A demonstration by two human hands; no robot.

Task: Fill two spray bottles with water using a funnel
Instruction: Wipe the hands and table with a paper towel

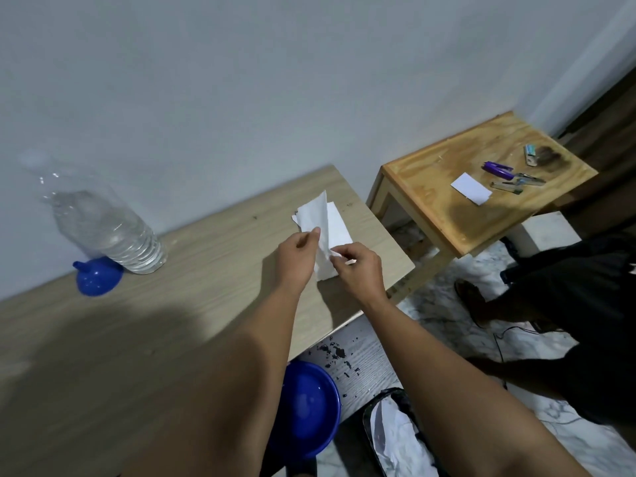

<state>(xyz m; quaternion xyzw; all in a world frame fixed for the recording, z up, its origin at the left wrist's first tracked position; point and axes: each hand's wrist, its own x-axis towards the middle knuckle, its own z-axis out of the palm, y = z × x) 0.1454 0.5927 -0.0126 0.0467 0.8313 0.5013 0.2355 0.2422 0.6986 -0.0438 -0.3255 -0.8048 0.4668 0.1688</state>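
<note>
A large clear water bottle (pixel 103 222) stands at the far left of the light wooden table (pixel 192 304), partly filled. A blue funnel (pixel 98 275) lies upside down just in front of it. Both my hands are at the table's right end. My left hand (pixel 297 254) pinches the upper edge of a white paper tissue (pixel 321 232), and my right hand (pixel 356 266) pinches its lower part. More white tissue lies flat under it. No spray bottle is in view.
A blue basin (pixel 309 407) sits below the table's front edge, beside a black-lined bin (pixel 392 438) holding crumpled paper. A small wooden side table (pixel 433 208) to the right carries a white card, a purple stapler and small tools. A person's legs rest on the floor at right.
</note>
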